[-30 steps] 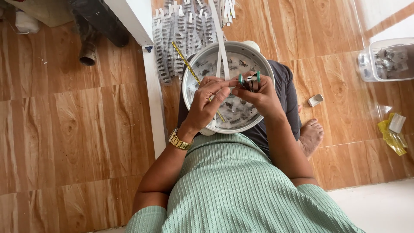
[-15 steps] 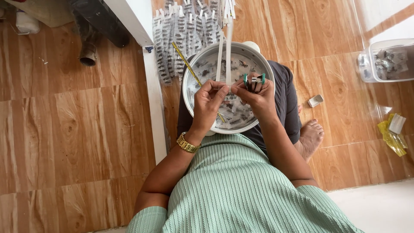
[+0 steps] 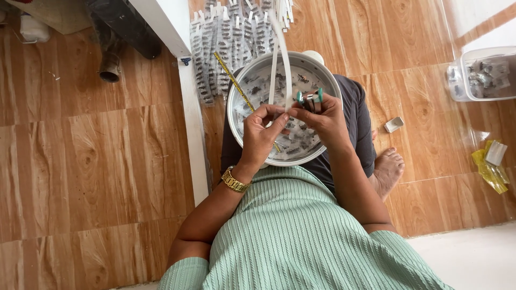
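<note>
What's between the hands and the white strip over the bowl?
Nothing visible. The left hand and right hand meet at the lower end of the white strip, fingertips pinching it above the bowl. The right hand also holds small green-tipped pieces beside it.

At centre frame, the left hand (image 3: 262, 131) and right hand (image 3: 317, 118) meet fingertip to fingertip over a round white bowl (image 3: 235, 94) of small dark pieces, pinching a white strip (image 3: 283, 59) that runs toward the top edge. Packed strips (image 3: 226, 43) lie on the wooden floor (image 3: 97, 161) above; a clear tub (image 3: 478, 75) sits upper right.
</note>
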